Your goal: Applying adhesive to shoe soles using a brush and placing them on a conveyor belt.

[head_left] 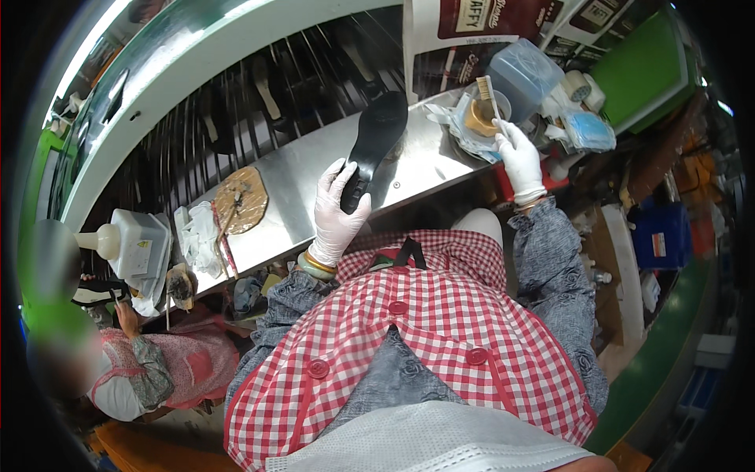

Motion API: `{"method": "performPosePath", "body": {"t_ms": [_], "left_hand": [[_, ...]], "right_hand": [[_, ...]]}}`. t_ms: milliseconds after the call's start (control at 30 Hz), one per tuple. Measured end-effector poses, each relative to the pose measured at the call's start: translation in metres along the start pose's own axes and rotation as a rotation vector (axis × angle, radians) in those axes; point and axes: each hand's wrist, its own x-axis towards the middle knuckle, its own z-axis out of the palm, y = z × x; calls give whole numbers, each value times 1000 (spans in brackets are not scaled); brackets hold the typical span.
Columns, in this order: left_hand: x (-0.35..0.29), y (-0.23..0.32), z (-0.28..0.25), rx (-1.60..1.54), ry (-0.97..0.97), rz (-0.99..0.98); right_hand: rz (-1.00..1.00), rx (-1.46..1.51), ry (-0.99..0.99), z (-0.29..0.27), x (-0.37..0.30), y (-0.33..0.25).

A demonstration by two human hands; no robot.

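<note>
A black shoe sole point(381, 126) lies on the metal ledge point(303, 169), its toe end pointing away from me. My left hand point(336, 216), in a white glove, is closed round the near, heel end of it, thumb on one side and fingers on the other. Over to the right, my gloved right hand point(519, 161) pinches the handle of a small brush point(488, 96) with pale bristles. The brush is bristles-up, above a cup point(478, 123) holding something yellow-brown. Whether the handle touches the cup I cannot tell.
Beyond the ledge runs a rack of dark rods point(236, 102) with soles among them. A clear blue plastic box point(525, 75) and crumpled wipes stand by the cup. Left along the ledge are a brown pad point(241, 200) and a white bottle point(134, 244). A co-worker point(173, 362) sits at the left.
</note>
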Motion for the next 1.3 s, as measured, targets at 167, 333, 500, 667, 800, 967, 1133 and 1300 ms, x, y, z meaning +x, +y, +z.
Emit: {"method": "performPosePath", "body": {"t_ms": [167,333,500,667,800,967,1133,1300], "left_hand": [[-20,-18,21,93,-103,-146],[-36,-18,24,-783,-122,-715],[-40,-33,18,-1374,-202,-941],[-41,-29,20,-1716,-116,-1103],[-42,-34,23,-1866,-74,-1161],[-38,-25,19,-1811,-135,-1138],[-42,-17,11,-1801,-189,-1081],[-45,-14,8,-1808,-180,-1091]], "right_hand": [[129,-331,-50,-45,5,4],[71,-753,-79,-56,14,2],[109,-995,-170,-44,29,-9],[139,-1101,-212,-32,39,-7],[111,-981,-124,-37,40,-10],[184,-897,-127,-44,40,-16],[238,-904,-230,-47,44,-17],[230,-498,-249,-60,50,41]]}}
